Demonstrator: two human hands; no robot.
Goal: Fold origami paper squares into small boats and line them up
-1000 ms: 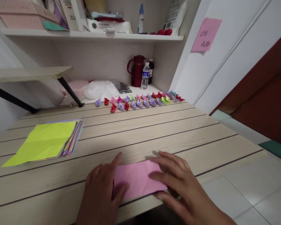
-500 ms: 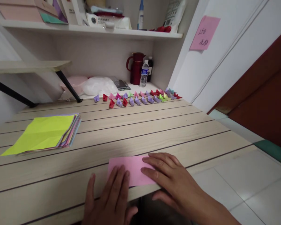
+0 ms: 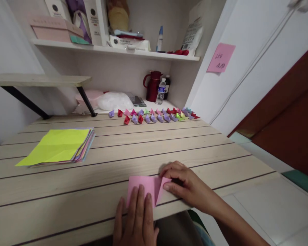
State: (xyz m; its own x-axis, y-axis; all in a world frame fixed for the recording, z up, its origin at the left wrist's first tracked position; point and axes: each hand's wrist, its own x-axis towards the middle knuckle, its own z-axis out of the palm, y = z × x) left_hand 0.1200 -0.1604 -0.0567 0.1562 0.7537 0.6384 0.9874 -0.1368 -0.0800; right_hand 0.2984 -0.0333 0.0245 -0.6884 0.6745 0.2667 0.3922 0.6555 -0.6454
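Observation:
A pink sheet of paper (image 3: pixel 133 182) lies at the front edge of the slatted table, with its right end lifted and bent at a slant. My left hand (image 3: pixel 138 215) rests flat on the left part of the sheet, fingers stretched out and covering some of it. Between thumb and fingers, my right hand (image 3: pixel 184 182) pinches the raised right end. Further left lies a stack of coloured paper (image 3: pixel 61 145), a yellow sheet on top. Small folded paper boats (image 3: pixel 154 118) in several colours stand in two rows along the table's back.
Behind the boats are a dark red jug (image 3: pixel 153 87), a water bottle (image 3: pixel 161 91) and a white plastic bag (image 3: pixel 115 101). A small raised stand (image 3: pixel 41 80) is at the left back. Above runs a loaded shelf (image 3: pixel 113 50). A pink note (image 3: pixel 221 58) hangs on the right wall.
My right hand has gone from lying on the pink paper to pinching its right end, which is now lifted and bent. My left hand still presses the left part. The camera view has shifted.

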